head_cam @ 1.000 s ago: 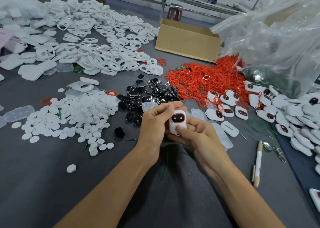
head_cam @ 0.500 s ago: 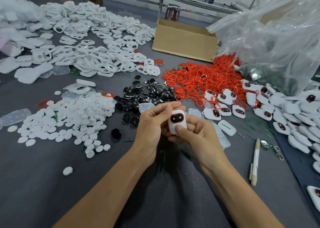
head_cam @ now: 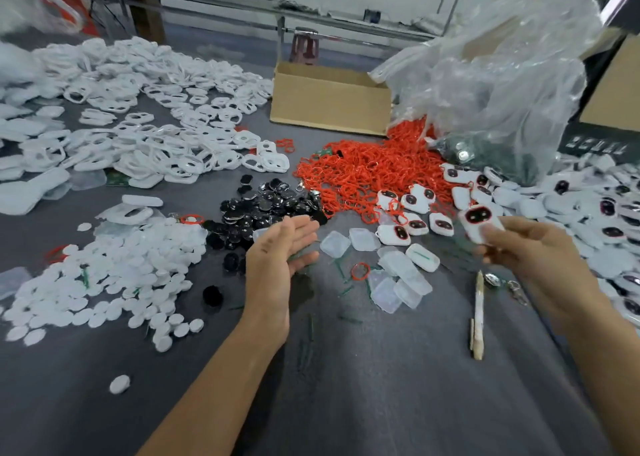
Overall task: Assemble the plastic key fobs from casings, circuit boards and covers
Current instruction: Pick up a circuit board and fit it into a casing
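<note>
Hands: two, both bare, forearms entering from the lower edge.
Left hand (head_cam: 281,251): centre of the frame; grip wide, fingers straight and close together, palm turned toward the right of the frame, holding nothing.
Right hand (head_cam: 531,247): right of centre; grip closed round one key fob (head_cam: 479,223), thumb on its lower end; motion-blurred.
Key fob: one, white with a red-ringed dark window, well apart from the left hand.
Finished fobs (head_cam: 415,225): at least seven loose ones between the red heap and the right hand; the spread along the right edge is too many to count.
Clear covers (head_cam: 363,239): about six, flat on the tabletop (head_cam: 381,386) between the two hands.
Red rings (head_cam: 367,171): one heap, right of centre, too tangled to count.
Loose ring (head_cam: 360,271): one, just beside the covers.
Black buttons (head_cam: 266,206): one pile just above the left hand, too many to count.
White discs (head_cam: 114,275): one broad heap at left.
Lone disc (head_cam: 120,384): one, lower left, apart from the heap.
White casing frames (head_cam: 138,143): a wide spread at upper left, uncountable.
Cardboard box (head_cam: 329,102): one, top centre.
Plastic bag (head_cam: 502,84): one, clear and crumpled, upper right.
Pen (head_cam: 479,313): one, lying below the right hand.
</note>
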Motion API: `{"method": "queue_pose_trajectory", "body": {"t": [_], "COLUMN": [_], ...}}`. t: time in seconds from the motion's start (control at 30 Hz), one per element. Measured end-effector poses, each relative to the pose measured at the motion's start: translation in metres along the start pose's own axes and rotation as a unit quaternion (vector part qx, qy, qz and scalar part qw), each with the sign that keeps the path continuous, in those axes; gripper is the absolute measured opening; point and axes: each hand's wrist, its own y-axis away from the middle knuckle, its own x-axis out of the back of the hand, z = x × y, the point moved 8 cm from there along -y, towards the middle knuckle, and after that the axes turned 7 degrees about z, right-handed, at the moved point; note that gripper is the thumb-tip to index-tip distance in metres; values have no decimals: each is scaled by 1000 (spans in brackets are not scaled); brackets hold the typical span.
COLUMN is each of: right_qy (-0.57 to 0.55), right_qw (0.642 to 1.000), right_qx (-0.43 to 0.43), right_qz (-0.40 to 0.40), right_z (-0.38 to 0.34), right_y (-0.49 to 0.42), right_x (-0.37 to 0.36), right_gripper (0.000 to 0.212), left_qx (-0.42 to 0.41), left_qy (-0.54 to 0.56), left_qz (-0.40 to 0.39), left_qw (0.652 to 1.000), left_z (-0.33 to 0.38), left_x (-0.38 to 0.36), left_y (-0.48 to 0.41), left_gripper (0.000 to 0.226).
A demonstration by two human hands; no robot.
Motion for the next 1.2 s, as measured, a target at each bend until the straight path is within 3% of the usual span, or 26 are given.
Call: {"method": "queue_pose_trajectory", "body": {"t": [0.1, 0.2, 0.27, 0.4, 0.63, 0.83, 1.0, 1.1, 1.2], "right_qy": [29, 113, 237, 278, 263, 349, 342, 340, 338], "right_qw": [994, 980, 955, 942, 931, 883, 884, 883, 883], "right_qx": [-7, -37, 4, 133, 245, 312, 314, 319, 323], "right_qz": [103, 163, 177, 136, 64, -32, -49, -46, -45], "right_z": [-2, 10, 6, -10, -17, 17, 21, 23, 22], "right_y": [-34, -53, -49, -23, 8, 39, 39, 41, 39], "right_x": [57, 85, 76, 6, -111, -156, -157, -157, -157], "right_gripper": [6, 46, 51, 26, 27, 26, 23, 19, 19], "left_qx": [0, 8, 11, 12, 11, 21, -52, -202, -386], "left_qy": [-3, 1, 1, -13, -30, -28, -87, -256, -404], "left_qz": [3, 9, 14, 18, 23, 27, 35, 65, 92], "left_qw": [1000, 1000, 1000, 1000, 999, 999, 994, 943, 824], "left_z": [0, -1, -1, 0, 1, 2, 24, 56, 96], "left_x": [1, 1, 2, 3, 3, 0, 1, 5, -1], "left_y": [-1, -1, -2, 0, 3, 6, 9, 10, 7], "left_gripper": [27, 27, 25, 19, 17, 16, 18, 16, 14]}}
